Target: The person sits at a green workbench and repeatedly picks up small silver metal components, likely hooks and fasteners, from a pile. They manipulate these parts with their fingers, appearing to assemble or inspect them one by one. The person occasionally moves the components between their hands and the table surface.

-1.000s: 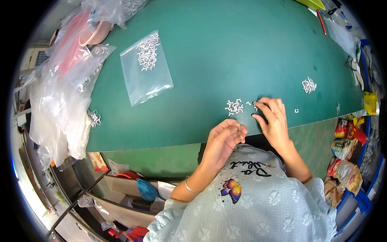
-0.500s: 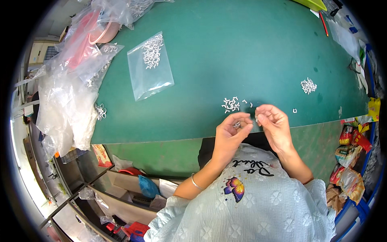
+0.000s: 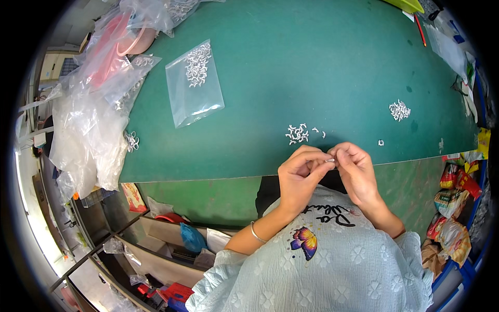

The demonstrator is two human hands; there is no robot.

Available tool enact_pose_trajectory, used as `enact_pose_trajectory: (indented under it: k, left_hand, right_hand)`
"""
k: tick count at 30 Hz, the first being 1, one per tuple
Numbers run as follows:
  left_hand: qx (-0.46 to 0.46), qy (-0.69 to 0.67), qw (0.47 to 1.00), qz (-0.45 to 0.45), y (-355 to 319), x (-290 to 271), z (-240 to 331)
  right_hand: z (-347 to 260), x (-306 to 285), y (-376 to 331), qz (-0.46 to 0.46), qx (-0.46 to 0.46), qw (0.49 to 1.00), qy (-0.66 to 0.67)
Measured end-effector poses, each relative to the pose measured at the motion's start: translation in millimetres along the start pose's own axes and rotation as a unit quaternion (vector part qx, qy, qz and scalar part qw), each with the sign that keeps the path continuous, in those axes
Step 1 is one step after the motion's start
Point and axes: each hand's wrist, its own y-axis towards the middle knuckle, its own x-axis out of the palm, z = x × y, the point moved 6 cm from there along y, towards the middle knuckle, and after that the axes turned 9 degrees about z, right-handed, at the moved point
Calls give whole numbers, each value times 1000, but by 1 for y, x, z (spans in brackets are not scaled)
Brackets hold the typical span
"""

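Over the near edge of the green table, my left hand [image 3: 302, 170] and my right hand [image 3: 356, 170] meet fingertip to fingertip. A small silvery metal piece [image 3: 329, 160] is pinched between them; its exact shape is mostly covered by the fingers. Just beyond my left hand lies a loose pile of small curved metal pieces [image 3: 297, 134], with a couple of strays beside it. One small squarish metal link [image 3: 381, 142] lies alone to the right of my right hand. Farther right sits a heap of similar metal pieces [image 3: 399, 111].
A clear plastic bag [image 3: 195, 106] holding curved metal pieces lies flat at the left of the table [image 3: 270, 67]. Large clear bags [image 3: 86, 130], a pink basin [image 3: 138, 41] and metal rings [image 3: 132, 141] crowd the left edge. An open drawer [image 3: 156, 244] is below left.
My hands have come together and the fingertips now meet at a small metal piece. Before, they were slightly apart, with small metal pieces showing in my left fingers.
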Motion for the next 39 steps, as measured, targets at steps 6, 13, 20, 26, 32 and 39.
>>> enact_pose_trajectory:
  k: [6,13,20,26,32,39]
  left_hand:
    - [-33,9,999,13,1,-4,0]
    - [-53,-4,998,38,2,-5,-1]
    - [-174,-48,983,14,2,-14,-22]
    - [-178,-12,984,24,3,-11,-21]
    - [-210,7,978,5,2,-14,-27]
    - [-349,-294,889,-44,-2,-9,-37]
  right_hand:
    - [-18,-6,16,41,-279,883,-374]
    - [-16,11,21,34,-458,674,-578]
    - [-21,6,24,39,-477,707,-521]
    - [-13,-4,19,11,-207,952,-224]
    - [-3,0,15,-22,-164,965,-203]
    - [-24,24,28,30,-427,730,-534]
